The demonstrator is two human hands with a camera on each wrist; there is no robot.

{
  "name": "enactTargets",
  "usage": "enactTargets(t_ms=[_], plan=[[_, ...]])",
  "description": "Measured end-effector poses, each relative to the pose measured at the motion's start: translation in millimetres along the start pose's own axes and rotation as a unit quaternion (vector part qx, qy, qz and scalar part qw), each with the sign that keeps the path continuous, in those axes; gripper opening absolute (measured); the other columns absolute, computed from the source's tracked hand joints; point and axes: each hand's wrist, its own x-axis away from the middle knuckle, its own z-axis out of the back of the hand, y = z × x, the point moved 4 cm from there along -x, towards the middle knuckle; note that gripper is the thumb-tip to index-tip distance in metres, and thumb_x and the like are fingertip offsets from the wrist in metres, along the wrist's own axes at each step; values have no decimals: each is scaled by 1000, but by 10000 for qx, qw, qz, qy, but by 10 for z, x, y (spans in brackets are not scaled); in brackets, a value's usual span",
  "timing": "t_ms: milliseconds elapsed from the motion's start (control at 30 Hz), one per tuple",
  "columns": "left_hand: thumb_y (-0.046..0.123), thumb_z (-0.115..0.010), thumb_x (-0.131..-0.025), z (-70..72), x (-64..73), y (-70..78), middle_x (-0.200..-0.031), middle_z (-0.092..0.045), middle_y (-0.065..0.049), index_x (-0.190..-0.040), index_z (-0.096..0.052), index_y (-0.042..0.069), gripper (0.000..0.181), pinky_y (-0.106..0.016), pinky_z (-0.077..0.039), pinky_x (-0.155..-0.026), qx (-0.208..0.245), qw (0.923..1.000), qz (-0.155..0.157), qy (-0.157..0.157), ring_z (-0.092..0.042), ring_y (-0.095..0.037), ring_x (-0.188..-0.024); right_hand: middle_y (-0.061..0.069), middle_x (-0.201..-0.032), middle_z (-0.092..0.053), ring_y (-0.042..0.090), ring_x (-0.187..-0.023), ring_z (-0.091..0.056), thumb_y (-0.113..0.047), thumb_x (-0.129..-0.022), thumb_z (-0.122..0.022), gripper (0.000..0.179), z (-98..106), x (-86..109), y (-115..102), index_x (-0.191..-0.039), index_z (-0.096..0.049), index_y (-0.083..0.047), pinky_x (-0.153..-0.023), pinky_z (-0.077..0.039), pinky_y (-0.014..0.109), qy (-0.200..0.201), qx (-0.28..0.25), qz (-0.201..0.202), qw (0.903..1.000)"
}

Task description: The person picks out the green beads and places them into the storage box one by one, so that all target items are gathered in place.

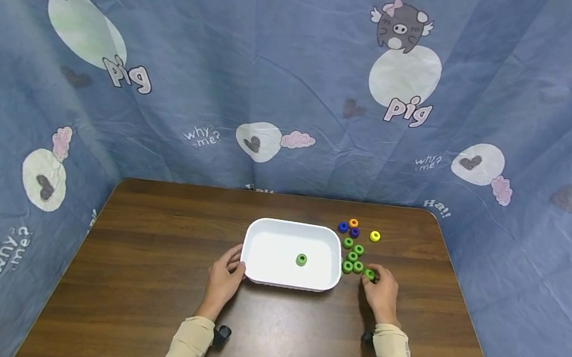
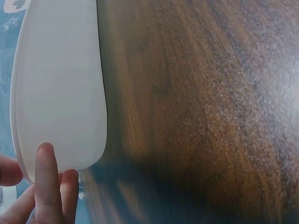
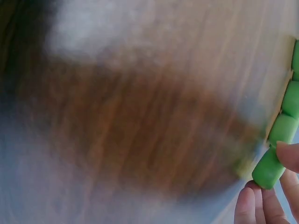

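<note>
A white rectangular tray (image 1: 289, 284) rests on the table with one green bead (image 1: 301, 259) inside, its hole facing up. My left hand (image 1: 224, 277) holds the tray's left end; in the left wrist view its fingers (image 2: 46, 182) lie against the wall and rim. To the right of the tray, my right hand (image 1: 381, 291) pinches another green bead (image 1: 369, 274) between thumb and fingers. The right wrist view shows this held bead (image 3: 268, 169) as a short smooth cylinder, at the end of a row of green beads (image 3: 283, 128).
Several loose green beads (image 1: 352, 257) sit against the tray's right side. Behind them lie two blue beads (image 1: 343, 227), an orange bead (image 1: 354, 223) and a yellow bead (image 1: 375, 236). A patterned blue curtain (image 1: 297, 84) hangs around the wooden table (image 1: 148, 257).
</note>
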Motion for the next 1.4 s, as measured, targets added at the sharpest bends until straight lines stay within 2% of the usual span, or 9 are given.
enactTargets(t_ms=[300,733,1067,1400], plan=[[5,-60,-94,0,-2,15,-126,-69,-23,-140,-58,6,47,-19,-63,-70,22,10000,-6,-26,-71,-32,-108,25,-121,-67,40,-107,-67,-7,-89,-71,37,119,-45,-122,-125,-64,1,-91,-59,52,315,-336,127,9989],[4,-59,-94,-3,2,1,-127,-68,-23,-140,-57,6,46,-18,-63,-72,13,10000,4,-26,-72,-32,-108,23,-117,-69,38,-102,-69,-7,-87,-73,34,251,-107,-474,-120,-68,1,-89,-60,50,629,-559,424,9956],[3,-59,-94,-2,9,-2,-127,-68,-24,-141,-56,5,47,-19,-63,-72,115,9999,-19,-79,-71,-33,-109,20,-117,-69,36,-103,-69,-8,-88,-73,32,298,-80,-701,-120,-68,-2,-90,-60,49,513,-556,554,9956],[4,-60,-94,-6,0,-3,-126,-69,-23,-140,-57,6,46,-20,-63,-73,58,10000,-53,-39,-71,-33,-108,20,-119,-69,35,-103,-68,-9,-87,-75,33,153,-79,-995,-119,-70,-2,-90,-60,48,324,-724,779,9938]])
